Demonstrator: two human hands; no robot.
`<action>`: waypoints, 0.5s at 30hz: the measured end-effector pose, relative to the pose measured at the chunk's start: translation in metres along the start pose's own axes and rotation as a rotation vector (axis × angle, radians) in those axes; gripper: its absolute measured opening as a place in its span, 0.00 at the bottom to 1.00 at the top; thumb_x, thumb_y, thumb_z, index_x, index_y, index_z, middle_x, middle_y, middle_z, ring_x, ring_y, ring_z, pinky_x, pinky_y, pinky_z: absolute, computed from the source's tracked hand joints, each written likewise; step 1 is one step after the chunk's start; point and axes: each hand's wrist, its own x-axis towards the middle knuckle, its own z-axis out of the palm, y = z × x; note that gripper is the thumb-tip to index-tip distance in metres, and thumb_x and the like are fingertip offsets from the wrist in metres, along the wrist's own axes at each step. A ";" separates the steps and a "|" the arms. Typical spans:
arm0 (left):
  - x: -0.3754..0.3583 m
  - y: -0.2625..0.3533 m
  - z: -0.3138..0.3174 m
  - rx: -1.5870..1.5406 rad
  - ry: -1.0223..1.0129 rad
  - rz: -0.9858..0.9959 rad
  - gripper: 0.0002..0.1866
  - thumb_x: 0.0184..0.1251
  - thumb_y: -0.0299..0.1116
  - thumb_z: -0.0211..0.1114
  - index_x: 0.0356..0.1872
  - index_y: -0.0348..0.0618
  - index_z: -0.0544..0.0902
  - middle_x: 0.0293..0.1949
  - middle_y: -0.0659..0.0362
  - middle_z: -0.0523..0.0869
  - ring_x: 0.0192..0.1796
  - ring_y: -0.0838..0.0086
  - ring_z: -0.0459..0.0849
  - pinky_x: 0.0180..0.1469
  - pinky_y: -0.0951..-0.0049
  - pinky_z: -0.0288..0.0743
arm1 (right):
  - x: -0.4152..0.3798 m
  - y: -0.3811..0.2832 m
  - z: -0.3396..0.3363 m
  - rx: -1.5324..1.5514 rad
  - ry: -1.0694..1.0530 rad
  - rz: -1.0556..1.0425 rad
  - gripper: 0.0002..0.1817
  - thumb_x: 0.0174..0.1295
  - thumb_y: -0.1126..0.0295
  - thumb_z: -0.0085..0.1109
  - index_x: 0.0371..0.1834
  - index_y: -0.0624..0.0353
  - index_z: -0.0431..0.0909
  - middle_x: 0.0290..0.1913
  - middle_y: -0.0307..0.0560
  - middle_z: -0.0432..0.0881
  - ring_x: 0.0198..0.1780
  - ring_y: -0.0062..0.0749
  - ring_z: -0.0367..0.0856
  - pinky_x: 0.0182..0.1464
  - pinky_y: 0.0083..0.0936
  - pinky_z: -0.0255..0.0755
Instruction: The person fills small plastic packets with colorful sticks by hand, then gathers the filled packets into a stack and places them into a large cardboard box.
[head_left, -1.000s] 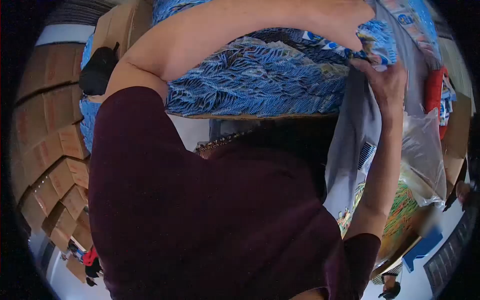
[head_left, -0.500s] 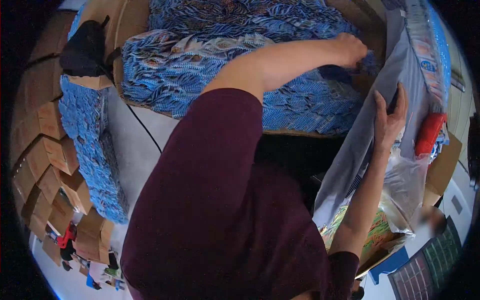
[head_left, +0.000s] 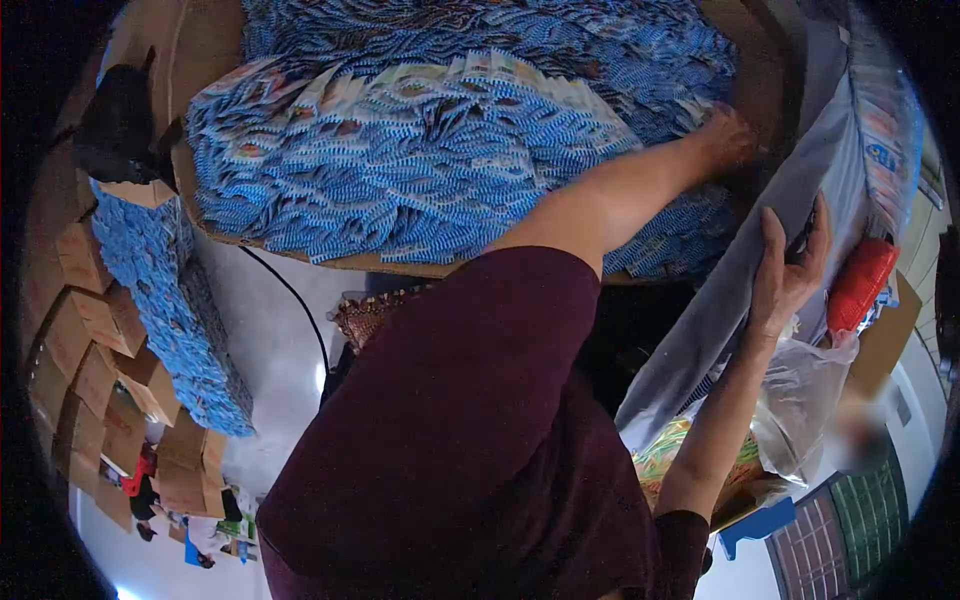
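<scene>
Many small blue-and-white packets with striped edges lie densely layered in a large cardboard box in front of me. My left hand reaches across to the right end of the packets, beside the box's inner wall. Motion smears its fingers, and I cannot see whether they hold anything. My right hand rests against a grey cloth draped along the box on the right. Its thumb and fingers are stretched out and apart, with nothing visible held in them.
A red object and a clear plastic bag are beside my right forearm. Colourful thin items lie below it. A black bag hangs at left, above another block of blue packets. Stacked cartons and people stand beyond.
The view has shifted, and more of the packets shows to the left of my left arm. My left hand has moved slightly lower. My right hand stays at the grey cloth.
</scene>
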 end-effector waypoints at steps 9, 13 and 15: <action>-0.040 0.037 0.038 -0.317 -0.111 0.051 0.17 0.64 0.37 0.56 0.53 0.58 0.82 0.49 0.51 0.84 0.54 0.51 0.81 0.40 0.42 0.77 | 0.000 -0.001 -0.001 0.069 0.000 -0.002 0.30 0.57 0.73 0.70 0.65 0.64 0.73 0.65 0.57 0.75 0.66 0.45 0.74 0.68 0.35 0.66; -0.053 0.035 -0.027 -0.185 -0.278 -0.023 0.20 0.68 0.39 0.54 0.61 0.58 0.79 0.55 0.48 0.81 0.57 0.43 0.78 0.41 0.41 0.77 | 0.003 -0.008 -0.001 -0.024 -0.023 -0.015 0.30 0.57 0.70 0.69 0.64 0.63 0.73 0.64 0.57 0.76 0.66 0.47 0.74 0.68 0.36 0.66; -0.048 0.037 -0.032 -0.230 -0.302 -0.122 0.20 0.70 0.41 0.53 0.61 0.57 0.79 0.56 0.48 0.80 0.56 0.40 0.77 0.40 0.42 0.77 | 0.004 -0.012 -0.004 -0.033 -0.018 -0.028 0.30 0.57 0.69 0.69 0.64 0.63 0.74 0.64 0.57 0.76 0.66 0.48 0.74 0.68 0.36 0.66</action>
